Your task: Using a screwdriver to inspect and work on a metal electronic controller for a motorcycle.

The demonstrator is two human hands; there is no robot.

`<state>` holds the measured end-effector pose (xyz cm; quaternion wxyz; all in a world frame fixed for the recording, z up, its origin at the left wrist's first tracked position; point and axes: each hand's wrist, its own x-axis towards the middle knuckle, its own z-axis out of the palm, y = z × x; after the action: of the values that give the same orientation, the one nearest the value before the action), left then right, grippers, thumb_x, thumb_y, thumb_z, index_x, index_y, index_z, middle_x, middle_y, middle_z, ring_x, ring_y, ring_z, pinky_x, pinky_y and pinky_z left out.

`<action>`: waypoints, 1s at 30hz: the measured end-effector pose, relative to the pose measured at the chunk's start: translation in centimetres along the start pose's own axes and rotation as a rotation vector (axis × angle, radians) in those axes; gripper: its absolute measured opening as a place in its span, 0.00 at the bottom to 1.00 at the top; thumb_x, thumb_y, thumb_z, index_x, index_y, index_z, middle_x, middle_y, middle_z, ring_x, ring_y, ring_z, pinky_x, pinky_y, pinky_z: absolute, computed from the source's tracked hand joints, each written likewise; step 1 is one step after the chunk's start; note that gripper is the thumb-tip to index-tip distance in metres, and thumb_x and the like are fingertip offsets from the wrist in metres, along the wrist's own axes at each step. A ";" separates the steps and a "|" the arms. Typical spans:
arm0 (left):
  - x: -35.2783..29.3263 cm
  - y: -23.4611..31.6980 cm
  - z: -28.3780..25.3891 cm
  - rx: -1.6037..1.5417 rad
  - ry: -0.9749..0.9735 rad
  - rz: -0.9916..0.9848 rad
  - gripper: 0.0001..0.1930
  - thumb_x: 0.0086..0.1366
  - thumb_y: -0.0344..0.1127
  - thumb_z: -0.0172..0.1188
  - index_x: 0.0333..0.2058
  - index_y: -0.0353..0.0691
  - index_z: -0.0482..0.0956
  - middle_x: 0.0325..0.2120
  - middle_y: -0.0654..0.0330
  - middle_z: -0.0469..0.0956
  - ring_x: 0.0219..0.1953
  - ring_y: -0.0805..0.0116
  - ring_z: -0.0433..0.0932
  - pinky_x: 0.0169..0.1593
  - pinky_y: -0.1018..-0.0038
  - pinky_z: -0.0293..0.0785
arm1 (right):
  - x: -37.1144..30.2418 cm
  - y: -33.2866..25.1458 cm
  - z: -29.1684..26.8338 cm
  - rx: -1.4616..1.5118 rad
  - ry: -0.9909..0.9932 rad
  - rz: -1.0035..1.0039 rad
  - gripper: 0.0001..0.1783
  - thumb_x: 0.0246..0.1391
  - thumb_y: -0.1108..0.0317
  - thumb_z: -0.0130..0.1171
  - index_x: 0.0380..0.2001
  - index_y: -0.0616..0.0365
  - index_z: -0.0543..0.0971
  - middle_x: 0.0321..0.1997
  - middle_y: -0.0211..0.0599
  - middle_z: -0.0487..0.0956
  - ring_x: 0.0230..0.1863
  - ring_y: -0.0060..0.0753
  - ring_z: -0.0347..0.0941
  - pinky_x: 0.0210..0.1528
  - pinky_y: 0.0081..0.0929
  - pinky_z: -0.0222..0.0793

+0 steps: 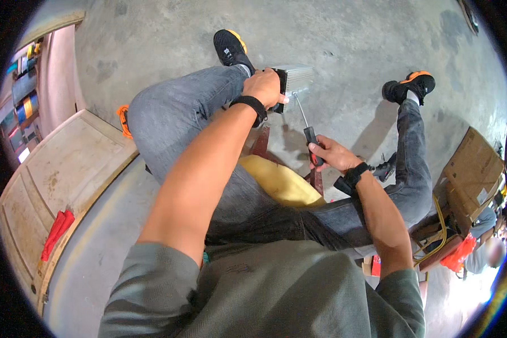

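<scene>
My left hand is closed on the black end of a finned, silver metal box, which I hold out between my knees above the floor. In my right hand is a screwdriver with a black and red handle, gripped with the fingers wrapped round it. Its thin shaft slants up and to the left. The tip reaches the near side of the box, close to my left fingers; whether it sits in a screw is too small to tell.
I sit on a yellow seat with reddish legs, feet apart on the concrete floor. At left stands a pale wooden panel with a red cloth. On the right are a cardboard box, a red plastic bag and another person.
</scene>
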<state>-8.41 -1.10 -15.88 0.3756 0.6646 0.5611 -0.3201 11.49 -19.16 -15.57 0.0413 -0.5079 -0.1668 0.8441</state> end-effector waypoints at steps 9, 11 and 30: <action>0.8 -0.6 0.6 0.001 0.051 0.048 0.35 0.50 0.52 0.73 0.44 0.24 0.74 0.42 0.37 0.78 0.48 0.46 0.78 0.49 0.59 0.75 | -3.4 -4.8 -1.1 -0.018 0.301 -0.085 0.14 0.61 0.60 0.51 0.31 0.60 0.74 0.22 0.27 0.72 0.19 0.19 0.65 0.22 0.20 0.61; 0.8 -0.5 0.6 0.011 0.044 0.053 0.35 0.50 0.51 0.73 0.44 0.24 0.74 0.42 0.37 0.78 0.48 0.47 0.78 0.49 0.60 0.75 | -3.6 -4.6 -0.6 -0.011 0.263 -0.076 0.14 0.61 0.60 0.51 0.30 0.60 0.75 0.22 0.28 0.73 0.20 0.20 0.65 0.24 0.21 0.60; 0.4 0.3 1.2 -0.018 0.103 0.077 0.38 0.49 0.50 0.73 0.48 0.24 0.71 0.45 0.41 0.78 0.50 0.49 0.77 0.52 0.61 0.74 | -4.5 -8.7 0.1 -0.172 0.336 0.050 0.14 0.61 0.59 0.50 0.36 0.58 0.78 0.22 0.25 0.75 0.20 0.15 0.60 0.22 0.18 0.53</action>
<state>-8.09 -1.95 -16.78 0.3639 0.6979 0.5567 -0.2658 12.68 -12.07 -8.89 0.0039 -0.6472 -0.2166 0.7309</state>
